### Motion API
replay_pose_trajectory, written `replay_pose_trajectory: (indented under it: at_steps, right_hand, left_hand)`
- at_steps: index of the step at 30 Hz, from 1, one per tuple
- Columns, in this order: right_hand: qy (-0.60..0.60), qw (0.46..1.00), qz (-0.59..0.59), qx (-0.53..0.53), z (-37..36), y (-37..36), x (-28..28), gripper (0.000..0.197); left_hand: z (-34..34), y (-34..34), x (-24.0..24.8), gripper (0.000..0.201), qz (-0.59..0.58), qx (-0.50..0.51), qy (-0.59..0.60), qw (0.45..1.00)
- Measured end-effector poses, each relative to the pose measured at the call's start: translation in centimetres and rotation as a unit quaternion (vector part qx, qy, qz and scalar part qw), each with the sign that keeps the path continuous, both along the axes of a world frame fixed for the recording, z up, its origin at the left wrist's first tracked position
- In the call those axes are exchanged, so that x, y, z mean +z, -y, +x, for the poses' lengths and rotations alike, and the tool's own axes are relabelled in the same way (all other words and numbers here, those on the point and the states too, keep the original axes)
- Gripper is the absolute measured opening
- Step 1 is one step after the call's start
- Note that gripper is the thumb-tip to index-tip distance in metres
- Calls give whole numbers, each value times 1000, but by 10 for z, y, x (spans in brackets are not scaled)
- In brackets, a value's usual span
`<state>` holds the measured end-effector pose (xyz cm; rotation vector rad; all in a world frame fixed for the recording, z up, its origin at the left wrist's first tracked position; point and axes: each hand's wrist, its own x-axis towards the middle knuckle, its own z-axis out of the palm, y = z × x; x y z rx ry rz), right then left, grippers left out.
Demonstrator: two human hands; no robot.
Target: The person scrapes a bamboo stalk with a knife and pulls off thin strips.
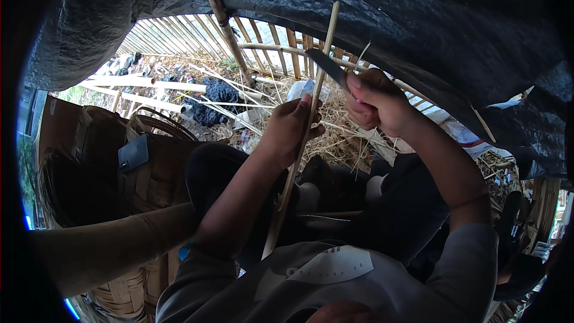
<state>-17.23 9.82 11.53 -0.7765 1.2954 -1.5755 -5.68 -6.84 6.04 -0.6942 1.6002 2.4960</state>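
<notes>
My left hand [288, 130] is closed round a long, thin bamboo strip [330, 33]. The strip slants from my lap up to the far side, its lower end against my shirt. In my right hand [378, 103] is a knife [326, 67] with a broad dark blade; the fingers wrap its handle and hide most of it. The blade crosses the strip above my left hand, and whether it bites into the bamboo I cannot tell.
Bamboo shavings [353, 143] litter the ground past my feet. A thick bamboo pole [113, 245] runs beside my left arm, near woven baskets [161, 167] with a phone [134, 153] on them. Dark tarpaulin [418, 18] hangs overhead. A slatted bamboo fence [179, 36] stands behind.
</notes>
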Motion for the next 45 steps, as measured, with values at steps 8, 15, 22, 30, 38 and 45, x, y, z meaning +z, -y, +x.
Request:
replay_pose_trajectory:
  at_steps: [8,15,22,30,38,45]
  right_hand:
    - [-365,869,213,-256,-52,-32,-13,45]
    - [-521,835,29,-178,-37,-34,-36,23]
    - [-491,832,154,-209,-66,-35,-42,30]
    - [-509,802,142,-278,-81,-6,-41,38]
    - [-413,874,136,-218,-69,15,-56,46]
    - [-369,906,120,-172,-47,7,-67,42]
  left_hand:
    - [-3,-9,18,34,-20,9,38,999]
    - [-3,-19,18,40,-74,-80,-43,993]
    - [-5,-28,9,39,29,-83,-51,995]
    - [-8,-27,1,41,124,-93,-35,987]
    - [-2,-15,-9,42,121,-82,-50,988]
    - [2,-17,-4,41,129,-83,-47,987]
